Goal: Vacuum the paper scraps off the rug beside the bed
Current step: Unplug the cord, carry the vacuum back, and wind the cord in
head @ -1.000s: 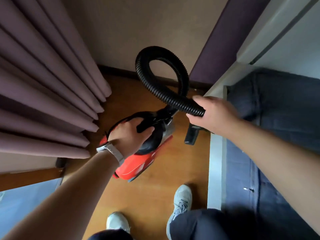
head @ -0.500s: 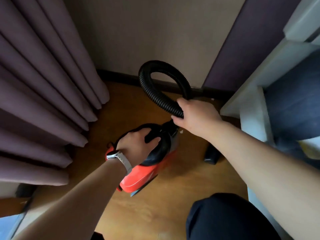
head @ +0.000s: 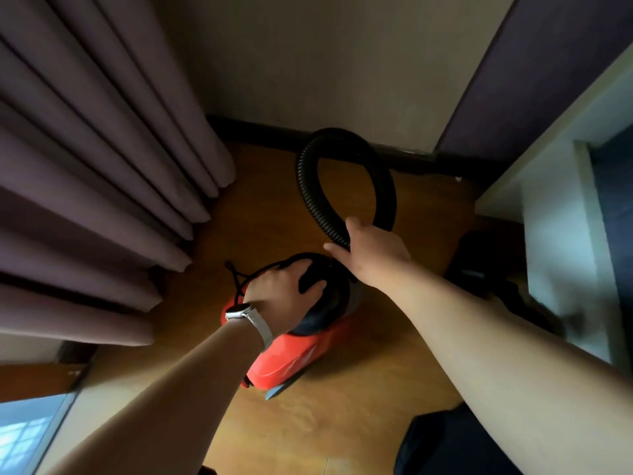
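Note:
A red and black canister vacuum (head: 301,351) sits on the wooden floor (head: 342,423) between the curtain and the bed. My left hand (head: 284,286), with a watch on the wrist, grips the black handle on top of the vacuum. Its ribbed black hose (head: 308,186) loops up toward the wall and back down. My right hand (head: 371,250) grips the hose where the loop crosses, just above the vacuum body. A black nozzle piece (head: 476,269) lies on the floor to the right, blurred. No rug or paper scraps are in view.
Pleated mauve curtains (head: 102,159) hang along the left. A beige wall with dark skirting (head: 274,132) closes the far end. The white bed frame (head: 561,234) runs along the right. A window pane (head: 27,437) shows at lower left. My dark trouser leg (head: 445,443) is at the bottom.
The vacuum has gone down and away from me to the floor. My right hand slid along the hose to the loop's crossing. The view shifted left, so the bed edge sits farther right.

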Motion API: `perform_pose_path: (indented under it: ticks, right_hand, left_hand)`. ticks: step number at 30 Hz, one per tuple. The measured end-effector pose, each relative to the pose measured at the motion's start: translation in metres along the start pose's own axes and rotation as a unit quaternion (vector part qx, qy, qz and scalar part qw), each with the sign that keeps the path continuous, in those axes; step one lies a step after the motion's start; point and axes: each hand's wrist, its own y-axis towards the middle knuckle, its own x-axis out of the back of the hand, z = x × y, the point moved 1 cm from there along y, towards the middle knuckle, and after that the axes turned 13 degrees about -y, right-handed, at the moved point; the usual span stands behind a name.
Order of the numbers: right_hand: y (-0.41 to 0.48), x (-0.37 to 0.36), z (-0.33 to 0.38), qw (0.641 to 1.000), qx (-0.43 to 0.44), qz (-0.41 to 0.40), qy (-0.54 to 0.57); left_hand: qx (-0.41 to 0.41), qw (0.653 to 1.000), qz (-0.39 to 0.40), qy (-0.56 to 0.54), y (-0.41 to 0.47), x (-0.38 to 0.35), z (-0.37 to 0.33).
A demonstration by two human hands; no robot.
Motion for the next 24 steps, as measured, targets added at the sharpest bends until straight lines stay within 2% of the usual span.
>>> perform_pose_path:
  ticks: [5, 18, 21, 24]
  right_hand:
    - [-0.002, -0.016, 0.004, 0.999, 0.008, -0.018, 0.026]
    - [-0.017, -0.007, 0.007, 0.995, 0.024, -0.021, 0.098]
    - [-0.024, -0.002, 0.01, 0.991, 0.036, -0.061, 0.112]
    - [-0.03, 0.006, 0.014, 0.982, 0.092, -0.129, 0.099]
  left_hand:
    - [-0.088, 0.995, -0.038, -0.027, -0.007, -0.008, 0.006]
    - [-0.122, 0.983, -0.082, -0.106, -0.019, -0.002, 0.013]
    - [-0.133, 0.983, -0.067, -0.105, -0.022, 0.002, 0.018]
    - [-0.125, 0.986, -0.049, -0.102, -0.025, 0.011, 0.026]
